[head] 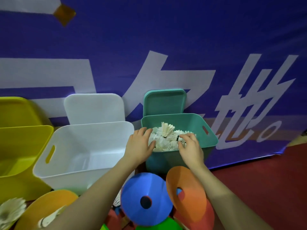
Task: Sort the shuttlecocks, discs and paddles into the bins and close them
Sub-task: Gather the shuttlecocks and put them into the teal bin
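Shuttlecocks point(167, 136) were piled in the teal bin point(211, 143), heaped close to its rim; both hands were over the pile, probably dropping or tamping a batch so the lid can seat later. Left hand point(141, 145) lay at the bin's near-left corner, fingers spread and mostly straight against the feathers, gripping nothing I could see. Right hand point(189, 145) had fingers curled at the top of the pile beside a dark cork; whether it pinched a shuttlecock, can't tell.

Teal lid point(164, 102) leaned on the banner point(216, 39) behind its bin, likewise the white lid point(94, 108) behind the white bin point(83, 146): parked upright, out of the way, easy to grab for closing. White bin looked empty; yellow bin point(20, 146) at far left was open too, contents unclear.

Unsorted near the body: blue disc point(146, 193), orange disc point(191, 193), another orange disc point(49, 205), loose shuttlecock point(11, 209) at bottom left. Paddles: none clearly visible. Judgement: shuttlecock sort was partway, discs not started.
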A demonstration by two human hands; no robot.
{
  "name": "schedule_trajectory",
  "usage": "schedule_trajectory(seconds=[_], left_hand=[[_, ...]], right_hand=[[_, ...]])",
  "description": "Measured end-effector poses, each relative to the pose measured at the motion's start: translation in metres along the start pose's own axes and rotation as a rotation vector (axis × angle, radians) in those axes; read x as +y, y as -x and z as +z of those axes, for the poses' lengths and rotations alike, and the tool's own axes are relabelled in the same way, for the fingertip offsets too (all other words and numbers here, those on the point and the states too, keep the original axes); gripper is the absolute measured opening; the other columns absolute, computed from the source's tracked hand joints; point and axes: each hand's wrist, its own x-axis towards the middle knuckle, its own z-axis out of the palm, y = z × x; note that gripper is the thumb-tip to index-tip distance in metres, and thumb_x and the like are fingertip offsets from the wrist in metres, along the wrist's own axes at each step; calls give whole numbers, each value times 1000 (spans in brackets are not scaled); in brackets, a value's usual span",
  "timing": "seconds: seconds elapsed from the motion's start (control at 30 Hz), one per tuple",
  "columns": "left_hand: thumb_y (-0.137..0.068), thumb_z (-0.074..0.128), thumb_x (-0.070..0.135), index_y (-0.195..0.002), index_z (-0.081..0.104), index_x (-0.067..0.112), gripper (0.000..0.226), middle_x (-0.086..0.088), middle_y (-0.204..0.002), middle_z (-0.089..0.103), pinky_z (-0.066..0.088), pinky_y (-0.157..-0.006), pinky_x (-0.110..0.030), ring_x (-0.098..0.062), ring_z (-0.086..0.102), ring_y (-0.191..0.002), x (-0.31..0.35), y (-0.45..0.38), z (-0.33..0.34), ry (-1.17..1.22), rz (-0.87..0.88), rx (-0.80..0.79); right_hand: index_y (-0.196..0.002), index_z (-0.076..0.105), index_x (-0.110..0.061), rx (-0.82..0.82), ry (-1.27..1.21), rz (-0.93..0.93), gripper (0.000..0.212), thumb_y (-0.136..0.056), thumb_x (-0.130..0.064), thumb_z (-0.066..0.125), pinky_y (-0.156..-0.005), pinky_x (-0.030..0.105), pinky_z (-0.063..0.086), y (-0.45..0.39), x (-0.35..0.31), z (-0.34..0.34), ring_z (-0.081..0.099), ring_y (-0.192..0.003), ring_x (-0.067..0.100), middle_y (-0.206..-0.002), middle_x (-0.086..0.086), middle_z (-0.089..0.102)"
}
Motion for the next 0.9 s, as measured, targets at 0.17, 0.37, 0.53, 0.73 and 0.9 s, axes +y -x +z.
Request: schedule_trajectory(seconds=[0.17,0.37,0.53,0.73,0.9], left_hand=[[-94,47,34,-136,42,17,46,-4,-138,44,35,-96,-34,-26,43,-120,-32,51,-32,-39,28,13],[-93,48,34,-136,44,16,46,-6,-140,46,36,-99,-35,-28,46,-123,-96,127,-81,-82,7,-5],[-79,52,35,-110,64,13,40,-6,-106,67,53,-72,-37,-28,66,-90,-162,201,-125,-112,-27,-20],[-92,51,33,-131,49,16,43,-5,-133,51,40,-92,-39,-28,49,-119,-243,279,-157,-122,-172,-51],[-95,41,47,-144,28,24,55,-4,-151,27,21,-110,-37,-24,22,-139,-302,333,-170,-163,-332,-130]], right_hand=[[-120,60,-15,-20,-34,-116,31,-90,-20,56,-86,32,44,43,-46,17,51,-112,20,-120,0,54],[-120,61,-14,-108,-114,-245,30,-91,-22,57,-86,31,43,106,-121,47,53,-107,17,-117,0,55],[-116,63,-13,-178,-166,-285,29,-88,-18,62,-86,35,47,164,-185,96,57,-101,21,-110,2,58],[-117,62,-16,-327,-218,-351,32,-86,-21,64,-89,33,46,219,-262,156,56,-103,18,-112,0,58],[-132,49,-21,-502,-178,-377,47,-88,-28,62,-100,31,39,245,-312,199,45,-123,15,-129,-3,48]])
